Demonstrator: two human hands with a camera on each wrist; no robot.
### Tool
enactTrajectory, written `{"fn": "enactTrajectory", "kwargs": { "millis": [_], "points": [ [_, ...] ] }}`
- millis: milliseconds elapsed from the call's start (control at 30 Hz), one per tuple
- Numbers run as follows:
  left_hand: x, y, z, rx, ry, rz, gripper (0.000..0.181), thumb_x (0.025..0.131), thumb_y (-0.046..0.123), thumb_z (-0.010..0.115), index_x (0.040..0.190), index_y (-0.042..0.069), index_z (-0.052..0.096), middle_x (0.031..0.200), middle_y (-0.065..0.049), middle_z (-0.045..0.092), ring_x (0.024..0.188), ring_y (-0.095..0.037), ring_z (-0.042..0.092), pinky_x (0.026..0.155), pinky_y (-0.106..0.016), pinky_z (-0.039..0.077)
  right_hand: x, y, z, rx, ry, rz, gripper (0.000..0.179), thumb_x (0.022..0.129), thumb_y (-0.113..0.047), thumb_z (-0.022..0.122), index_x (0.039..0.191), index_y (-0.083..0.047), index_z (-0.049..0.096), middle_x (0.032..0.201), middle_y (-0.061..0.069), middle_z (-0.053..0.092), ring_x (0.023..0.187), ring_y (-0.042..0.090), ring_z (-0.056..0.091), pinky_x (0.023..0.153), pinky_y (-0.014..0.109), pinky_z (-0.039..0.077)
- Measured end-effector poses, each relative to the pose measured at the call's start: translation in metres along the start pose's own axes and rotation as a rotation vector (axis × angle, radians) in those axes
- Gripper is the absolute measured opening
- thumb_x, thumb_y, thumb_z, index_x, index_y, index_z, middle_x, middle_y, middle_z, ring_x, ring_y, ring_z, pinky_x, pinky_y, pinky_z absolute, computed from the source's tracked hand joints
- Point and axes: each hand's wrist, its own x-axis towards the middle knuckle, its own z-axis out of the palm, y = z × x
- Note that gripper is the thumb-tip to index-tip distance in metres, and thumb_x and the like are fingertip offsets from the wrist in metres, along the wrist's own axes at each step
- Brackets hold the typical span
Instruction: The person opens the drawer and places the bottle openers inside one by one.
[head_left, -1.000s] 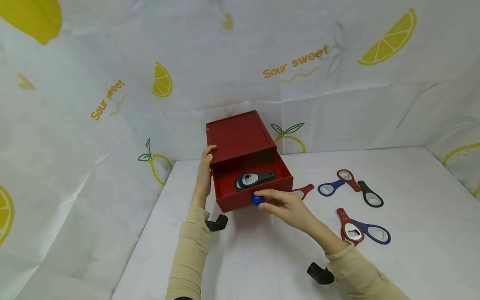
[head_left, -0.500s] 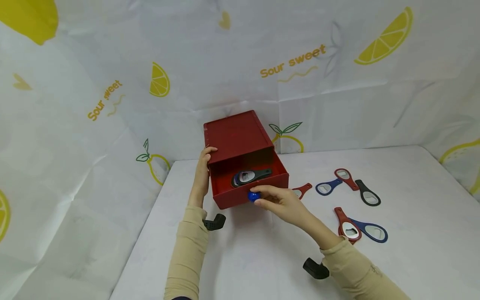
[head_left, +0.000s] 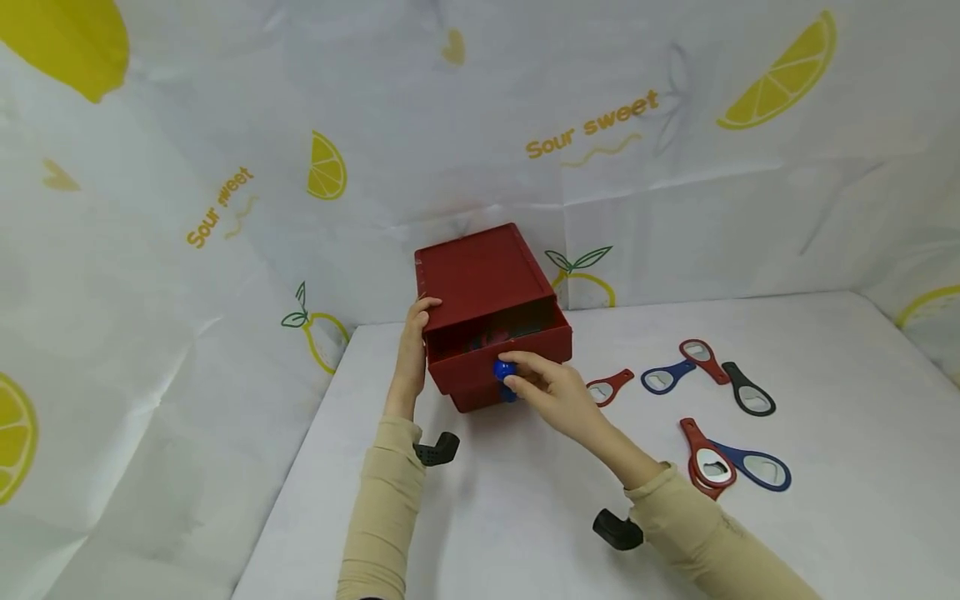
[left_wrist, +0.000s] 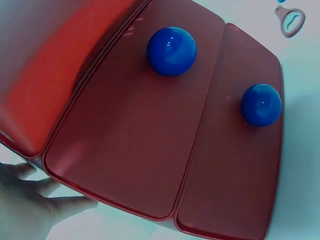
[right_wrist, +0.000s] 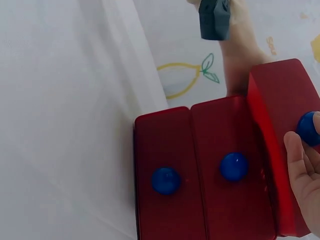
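Note:
A red drawer box (head_left: 483,275) stands at the back of the table, its top drawer (head_left: 465,372) partly pulled out. My right hand (head_left: 558,396) pinches the blue knob (head_left: 505,370) on that drawer's front between thumb and fingers. Inside, bottle openers (head_left: 491,337) lie in shadow, mostly hidden by the front panel. My left hand (head_left: 411,342) is against the box's left side, fingertips at its upper edge; the left wrist view shows its fingers (left_wrist: 75,205) extended along the side. Two lower drawers, each with a blue knob (right_wrist: 234,166), are closed.
To the right of the box, a red bottle opener (head_left: 609,388) lies close by. Farther right are a blue opener (head_left: 660,380), a red one (head_left: 701,358) and a black one (head_left: 750,397). Nearer the front, red openers (head_left: 708,462) overlap a blue one (head_left: 761,468).
The top drawer has slid inward, carrying my right hand back with its knob. The openers inside are now mostly covered, and a lower knob has come into view. My left hand stays at the box.

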Motion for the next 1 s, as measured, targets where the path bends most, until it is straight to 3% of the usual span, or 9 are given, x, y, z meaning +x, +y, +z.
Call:
{"fn": "enactTrajectory", "kwargs": {
  "millis": [400,733,1000],
  "points": [
    [0.001,-0.003,-0.001,0.015,-0.007,0.039,0.042,0.098,0.028,0.022,0.131,0.008,0.038,0.152,-0.005,0.018,0.117,-0.022,0.040,0.088,-0.033,0.037,0.034,0.015,0.010,-0.181,0.056,-0.142,0.033,0.092,-0.017,0.056,0.124,-0.011,0.057,0.084,0.003,0.062,0.072,0.011,0.057,0.065,0.023,0.049],
    [0.001,-0.001,0.000,0.038,0.009,0.015,0.041,0.098,0.031,0.024,0.130,0.012,0.040,0.151,-0.003,0.021,0.109,-0.019,0.045,0.086,-0.032,0.038,0.043,0.017,0.011,-0.211,0.062,-0.139,0.033,0.093,-0.017,0.055,0.125,-0.011,0.056,0.086,0.005,0.062,0.073,0.013,0.055,0.067,0.026,0.049],
    [0.000,-0.002,-0.002,0.059,0.005,0.018,0.042,0.098,0.031,0.022,0.131,0.012,0.040,0.153,-0.002,0.018,0.112,-0.022,0.044,0.088,-0.034,0.038,0.048,0.020,0.012,-0.203,0.053,-0.130,0.033,0.093,-0.019,0.054,0.126,-0.012,0.055,0.088,0.004,0.062,0.077,0.013,0.057,0.070,0.027,0.050]
  ]
}}
